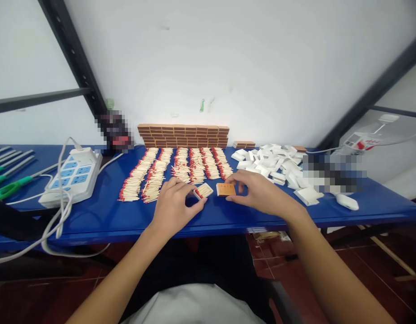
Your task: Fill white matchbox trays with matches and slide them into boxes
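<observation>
So the blue worktop (228, 216) has rows of red-tipped matchsticks (181, 168) running from its middle toward the back edge, a brick-like stack of matchboxes (183, 136) along that back edge, a heap of empty white trays (275, 162) toward the right end and a power strip (73, 175) at the left end. Near the front edge, about mid-worktop, the left hand (172, 207) pinches a tray full of matches (203, 191) in its fingertips. Just beside it the right hand (262, 193) pinches an orange matchbox sleeve (225, 189).
</observation>
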{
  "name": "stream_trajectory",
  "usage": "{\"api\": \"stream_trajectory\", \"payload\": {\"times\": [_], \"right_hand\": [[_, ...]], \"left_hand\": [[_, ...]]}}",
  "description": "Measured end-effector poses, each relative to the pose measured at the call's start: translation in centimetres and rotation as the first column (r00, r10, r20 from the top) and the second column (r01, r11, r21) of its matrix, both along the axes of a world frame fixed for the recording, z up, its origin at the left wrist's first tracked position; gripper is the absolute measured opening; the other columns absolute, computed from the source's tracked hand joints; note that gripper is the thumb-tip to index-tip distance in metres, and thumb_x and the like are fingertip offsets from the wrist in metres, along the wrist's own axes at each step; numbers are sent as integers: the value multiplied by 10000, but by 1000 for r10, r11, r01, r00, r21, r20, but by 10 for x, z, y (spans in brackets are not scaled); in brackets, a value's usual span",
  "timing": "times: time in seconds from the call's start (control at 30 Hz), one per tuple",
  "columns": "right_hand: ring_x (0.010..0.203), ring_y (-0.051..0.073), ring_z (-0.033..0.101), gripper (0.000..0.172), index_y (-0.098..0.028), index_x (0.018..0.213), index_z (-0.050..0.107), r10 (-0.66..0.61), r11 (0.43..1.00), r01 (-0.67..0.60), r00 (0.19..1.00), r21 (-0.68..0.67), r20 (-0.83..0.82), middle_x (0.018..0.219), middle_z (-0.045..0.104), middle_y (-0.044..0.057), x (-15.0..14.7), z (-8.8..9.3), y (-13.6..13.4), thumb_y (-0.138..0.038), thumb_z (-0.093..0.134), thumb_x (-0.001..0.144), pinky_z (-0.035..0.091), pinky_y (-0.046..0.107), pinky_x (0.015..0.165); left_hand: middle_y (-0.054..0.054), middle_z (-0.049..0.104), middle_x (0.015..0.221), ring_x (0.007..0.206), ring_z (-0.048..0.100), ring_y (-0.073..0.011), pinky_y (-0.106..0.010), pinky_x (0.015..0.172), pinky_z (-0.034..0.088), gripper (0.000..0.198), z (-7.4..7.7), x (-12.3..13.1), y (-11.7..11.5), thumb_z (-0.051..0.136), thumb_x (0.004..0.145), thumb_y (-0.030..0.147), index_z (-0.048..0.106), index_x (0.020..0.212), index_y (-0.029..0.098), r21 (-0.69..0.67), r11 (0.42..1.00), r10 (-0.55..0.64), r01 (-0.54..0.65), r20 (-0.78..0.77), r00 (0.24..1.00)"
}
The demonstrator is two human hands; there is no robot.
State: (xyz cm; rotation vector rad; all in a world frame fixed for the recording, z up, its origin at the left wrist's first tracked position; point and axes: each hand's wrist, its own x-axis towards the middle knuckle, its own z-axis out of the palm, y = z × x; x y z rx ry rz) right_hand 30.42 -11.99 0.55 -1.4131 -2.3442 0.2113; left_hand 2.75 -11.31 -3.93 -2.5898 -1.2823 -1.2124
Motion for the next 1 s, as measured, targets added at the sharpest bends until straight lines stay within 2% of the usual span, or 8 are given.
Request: {"api": "stream_trajectory", "payload": {"times": [0.1,0.3,0.47,0.8,0.93,1.0], "right_hand": [[822,229,648,300,-213,1152,708,-6,1000,6,1000,-16,-23,957,682,54,-3,-4,-3,-329,813,896,494,352,732],[815,210,642,296,-233,1135,737,33,999,-39,989,-35,-142,995,672,52,-3,-7,5,-374,825,889,521,353,739],[828,201,653,316,-252,1121,752,50,990,-83,960,-111,-275,1022,672,44,0,-11,7,-425,839,872,543,343,726],[848,190,663,403,-253,1155,755,70,985,-129,900,-110,-430,1114,670,60,-4,-15,4,-459,883,833,540,320,667],[847,192,665,402,-251,1135,761,103,980,-171,874,-102,-476,1071,668,56,-17,-20,-1,-469,895,825,555,325,681],[872,197,665,400,-263,1145,774,128,978,-193,857,-82,-499,1084,671,59,-25,-24,-2,-473,895,827,569,334,712]], "left_hand": [[-31,756,811,899,615,-259,-428,838,532,190,1,0,0,811,915,381,783,988,208,9,1000,-4,4,22,1000],[-62,763,880,951,641,-263,-429,875,541,244,0,-2,0,829,910,358,800,1071,177,24,998,-54,53,7,999],[-85,775,1002,1030,637,-270,-446,922,533,300,-4,-4,1,800,943,389,785,1159,181,-51,990,-128,128,14,992],[-72,787,1049,1069,618,-269,-451,959,506,319,0,-6,1,793,951,381,755,1205,191,-158,959,-225,235,76,971],[-58,792,1041,1048,624,-254,-430,952,504,327,1,-6,1,833,908,381,771,1180,211,-168,950,-246,263,113,963],[-51,784,1018,1033,630,-250,-417,939,504,405,0,-6,2,899,826,393,782,1176,224,-166,948,-250,270,132,959]]}}
